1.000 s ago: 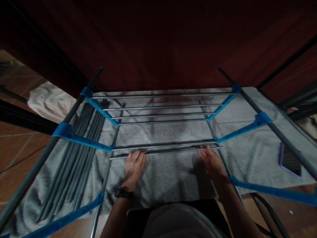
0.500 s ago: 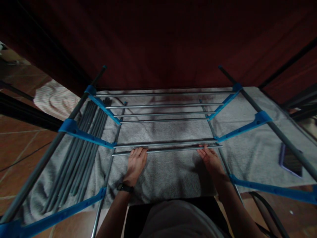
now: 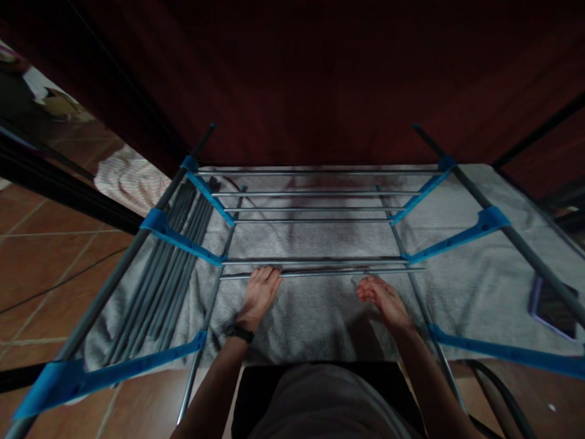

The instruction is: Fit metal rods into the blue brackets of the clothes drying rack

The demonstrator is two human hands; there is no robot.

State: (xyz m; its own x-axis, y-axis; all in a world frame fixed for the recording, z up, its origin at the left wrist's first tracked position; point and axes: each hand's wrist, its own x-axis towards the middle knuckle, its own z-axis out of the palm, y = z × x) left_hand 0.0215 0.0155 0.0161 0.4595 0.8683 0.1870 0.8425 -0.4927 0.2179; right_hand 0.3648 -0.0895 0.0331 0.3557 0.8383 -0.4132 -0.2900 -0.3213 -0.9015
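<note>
A thin metal rod (image 3: 324,273) lies crosswise in front of me, just nearer than a similar crossbar fixed in a rack of grey tubes and blue plastic brackets (image 3: 183,242). My left hand (image 3: 261,294) is closed over the rod towards its left end, knuckles up. My right hand (image 3: 382,299) is off the rod, a little below it on the right, with fingers loosely bent and slightly apart; I see nothing in it. The rod's right end reaches past the rack's right inner tube (image 3: 418,299). More crossbars (image 3: 315,209) span the far brackets.
Several loose grey tubes (image 3: 164,274) lie side by side on the grey blanket (image 3: 315,323) at left. A phone (image 3: 555,308) rests on the blanket at right. Dark red cloth (image 3: 311,91) hangs behind the rack. Tiled floor (image 3: 50,268) and a thin cable show at left.
My right hand has let go of the rod and drawn back slightly below it. My left hand stays on it. The view has shifted a little to the left.
</note>
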